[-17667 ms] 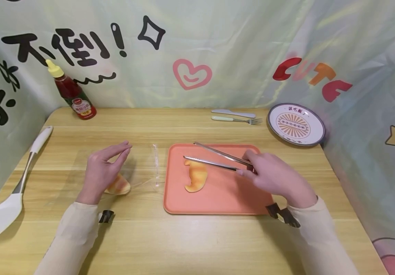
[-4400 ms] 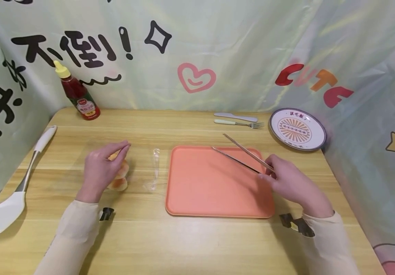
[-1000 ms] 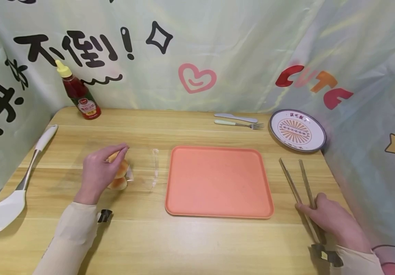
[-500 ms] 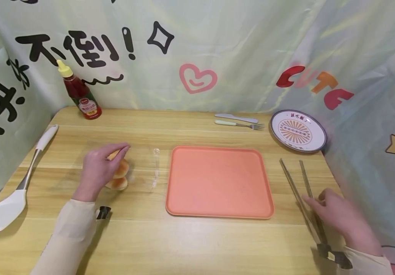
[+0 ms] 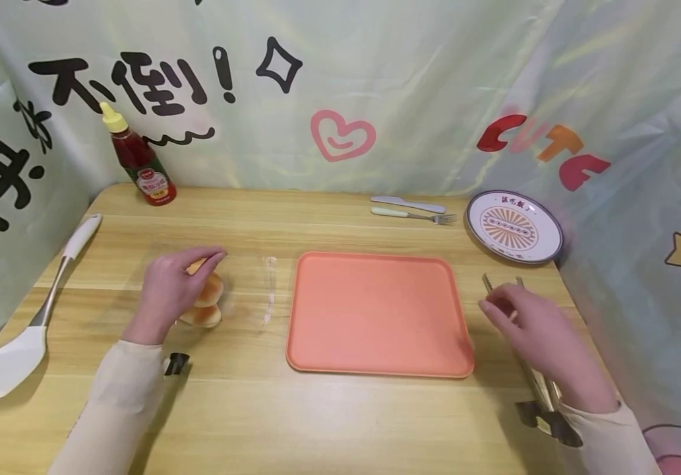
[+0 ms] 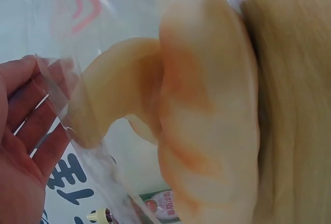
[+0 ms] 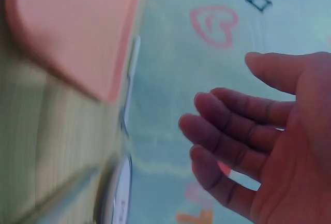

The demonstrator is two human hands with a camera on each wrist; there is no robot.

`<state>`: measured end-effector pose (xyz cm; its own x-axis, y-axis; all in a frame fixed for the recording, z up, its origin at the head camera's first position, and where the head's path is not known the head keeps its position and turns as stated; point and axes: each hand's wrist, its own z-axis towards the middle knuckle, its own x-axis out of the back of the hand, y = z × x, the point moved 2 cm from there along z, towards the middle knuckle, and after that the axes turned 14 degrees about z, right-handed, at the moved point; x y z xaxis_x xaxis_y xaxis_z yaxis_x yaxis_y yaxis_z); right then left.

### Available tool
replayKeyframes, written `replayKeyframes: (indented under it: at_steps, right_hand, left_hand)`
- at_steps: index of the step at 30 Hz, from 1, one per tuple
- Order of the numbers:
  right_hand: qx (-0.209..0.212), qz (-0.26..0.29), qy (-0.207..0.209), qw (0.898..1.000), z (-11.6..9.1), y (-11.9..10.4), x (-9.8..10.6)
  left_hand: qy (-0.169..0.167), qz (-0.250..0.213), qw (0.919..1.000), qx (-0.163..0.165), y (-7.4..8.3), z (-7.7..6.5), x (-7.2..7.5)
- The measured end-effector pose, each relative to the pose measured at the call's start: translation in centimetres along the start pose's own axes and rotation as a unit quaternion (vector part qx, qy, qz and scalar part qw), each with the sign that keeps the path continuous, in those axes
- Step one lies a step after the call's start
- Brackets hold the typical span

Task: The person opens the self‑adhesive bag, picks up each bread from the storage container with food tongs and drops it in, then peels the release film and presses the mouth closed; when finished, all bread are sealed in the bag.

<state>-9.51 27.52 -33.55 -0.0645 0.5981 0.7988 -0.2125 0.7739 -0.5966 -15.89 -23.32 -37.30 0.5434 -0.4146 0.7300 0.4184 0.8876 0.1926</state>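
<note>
My left hand pinches the edge of a clear plastic bag between thumb and fingers. Inside the bag are a long bread roll and a curved croissant-like roll; in the head view the hand partly covers the bread. My right hand holds nothing, its fingers loosely bent, over the metal tongs. The tongs lie on the table right of the pink tray, largely hidden under the hand and wrist. Nothing lies on the tray.
A ketchup bottle stands at the back left, beyond a white spatula along the left side. At the back right are a knife, a fork and a round plate leaning near the cloth wall.
Bread on the tray is gone since the oldest frame. My right hand has laid the tongs down, let go of them and risen toward the tray. The left hand stays at the bag.
</note>
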Motion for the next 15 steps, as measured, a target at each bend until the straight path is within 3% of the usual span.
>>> replayKeyframes:
  at_steps: [8,15]
  right_hand:
    - [0.088,0.02,-0.032,0.995,2.4,-3.5,-3.7]
    - [0.144,0.058,-0.065,0.986,4.1,-6.1,-7.1]
  left_hand:
    - [0.027,0.027,0.999,-0.021,0.2,0.3,0.1]
    - [0.023,0.029,0.9992,-0.016,0.3,0.3,0.0]
